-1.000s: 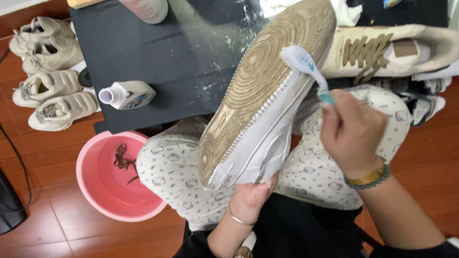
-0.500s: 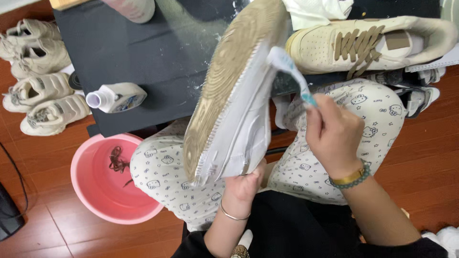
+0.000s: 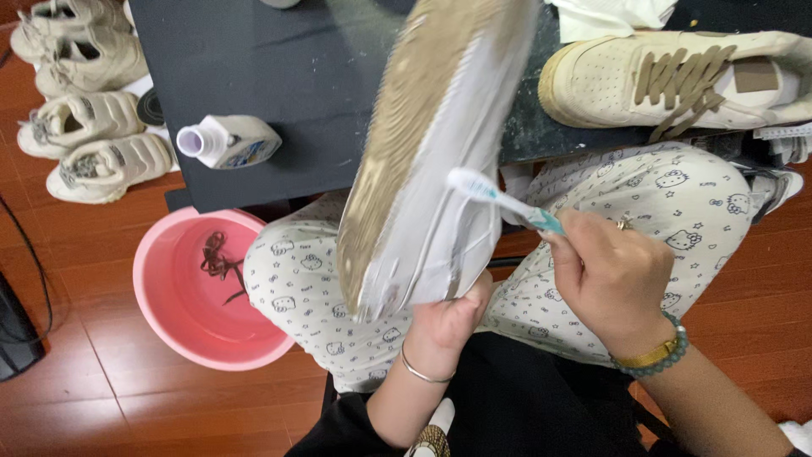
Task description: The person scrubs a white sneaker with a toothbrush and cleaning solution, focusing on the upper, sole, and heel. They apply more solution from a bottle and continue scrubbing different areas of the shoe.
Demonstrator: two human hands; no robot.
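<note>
A: Item held at frame centre?

B: A white sneaker [image 3: 440, 161], blurred, tan sole turned up, is gripped at its lower end by the left hand [image 3: 444, 326], fingers closed on it.

A: And to the right of it?

B: A toothbrush [image 3: 499, 196] is clamped in the right hand [image 3: 613, 283]; its head is laid against the sneaker's side.

A: Surroundings?

B: A pink basin [image 3: 182, 313] is listed lower left, a bottle [image 3: 228, 141] on the black table [image 3: 279, 76], a second sneaker [image 3: 677, 80] upper right.
</note>
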